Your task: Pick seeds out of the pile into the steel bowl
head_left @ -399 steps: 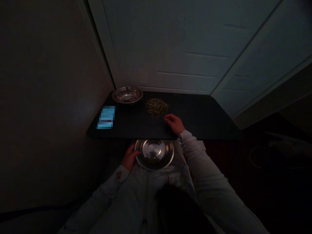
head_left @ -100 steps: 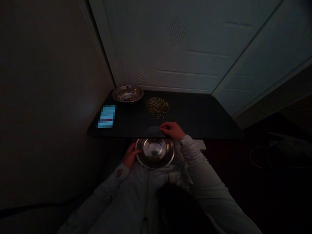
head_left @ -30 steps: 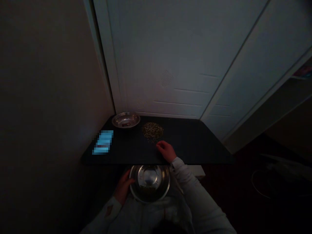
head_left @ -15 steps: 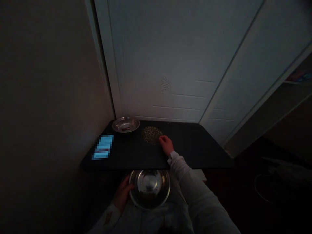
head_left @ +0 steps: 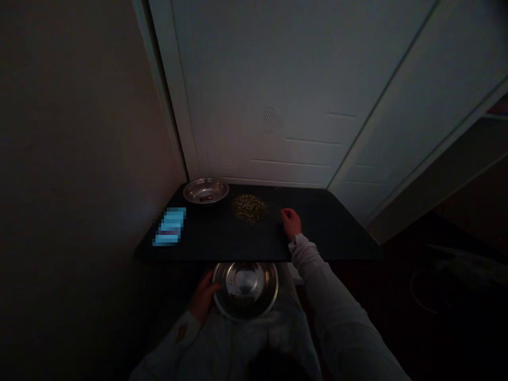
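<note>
A shiny metal bowl [head_left: 248, 307] sits at my lap, just below the table's front edge. My left hand [head_left: 204, 297] grips its left rim, thumb over the inside. On the dark table lies a flat, round pile of small pale grains or seeds [head_left: 249, 208], too small and dim to name exactly. My right hand [head_left: 291, 223] is to the right of the pile, apart from it and low over the tabletop. Its fingers are curled together; whatever they may hold is hidden.
A second metal bowl [head_left: 206, 191] with a small dark label inside stands at the table's back left. In front of it lies a blurred-out, glowing blue rectangle [head_left: 170, 226]. The dark table [head_left: 337, 227] meets a pale panelled wall [head_left: 301, 79] at the back.
My right hand has moved right, away from the pile's edge, with fingers still curled. My left hand still holds the bowl. The whole view has shifted slightly.
</note>
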The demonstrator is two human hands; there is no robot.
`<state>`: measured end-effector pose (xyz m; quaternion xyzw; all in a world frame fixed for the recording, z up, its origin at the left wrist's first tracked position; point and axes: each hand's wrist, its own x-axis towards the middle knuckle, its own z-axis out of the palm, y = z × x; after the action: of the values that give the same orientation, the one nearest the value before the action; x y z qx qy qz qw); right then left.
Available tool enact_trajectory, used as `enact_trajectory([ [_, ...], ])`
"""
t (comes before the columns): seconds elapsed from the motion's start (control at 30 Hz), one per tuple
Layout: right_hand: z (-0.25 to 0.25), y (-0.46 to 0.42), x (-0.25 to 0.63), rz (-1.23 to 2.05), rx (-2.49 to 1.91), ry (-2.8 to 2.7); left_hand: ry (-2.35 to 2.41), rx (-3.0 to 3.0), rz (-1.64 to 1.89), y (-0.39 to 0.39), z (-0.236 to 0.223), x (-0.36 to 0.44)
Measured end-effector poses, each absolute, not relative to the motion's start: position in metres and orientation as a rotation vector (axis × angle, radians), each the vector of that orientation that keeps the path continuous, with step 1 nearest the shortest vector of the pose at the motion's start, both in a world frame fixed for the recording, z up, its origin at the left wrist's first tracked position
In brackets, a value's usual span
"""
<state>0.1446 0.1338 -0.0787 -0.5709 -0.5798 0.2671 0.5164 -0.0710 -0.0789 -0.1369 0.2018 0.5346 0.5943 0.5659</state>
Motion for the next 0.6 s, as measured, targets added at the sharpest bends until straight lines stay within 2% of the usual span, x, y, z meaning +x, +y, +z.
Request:
enact_trajectory([
  [0.6,-0.0758,0.1251,0.1414,0.651,-1.387,-1.560,1.275,0.444,1.381,-0.0784,-0.1370,-0.0696],
])
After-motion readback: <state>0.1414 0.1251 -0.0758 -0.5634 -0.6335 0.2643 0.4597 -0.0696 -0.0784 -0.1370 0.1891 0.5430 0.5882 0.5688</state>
